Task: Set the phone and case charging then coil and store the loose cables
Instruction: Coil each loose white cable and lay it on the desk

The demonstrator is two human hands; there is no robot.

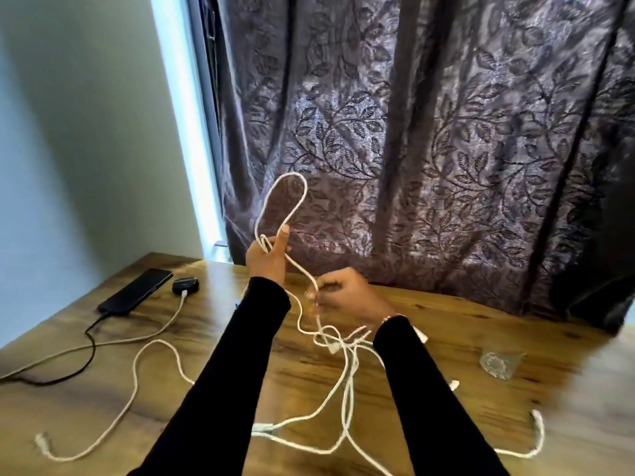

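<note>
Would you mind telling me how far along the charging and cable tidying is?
Done: the phone and the case each have a cable plugged in. In hand: the left hand holds a white cable loop while the right hand feeds it. Left: loose cables sprawl on the table, unstored.

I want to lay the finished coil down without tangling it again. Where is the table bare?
Bare wood lies behind the right hand, between it, the curtain and the glass. The middle is crowded with loose white cables; phone and case fill the far left.
</note>
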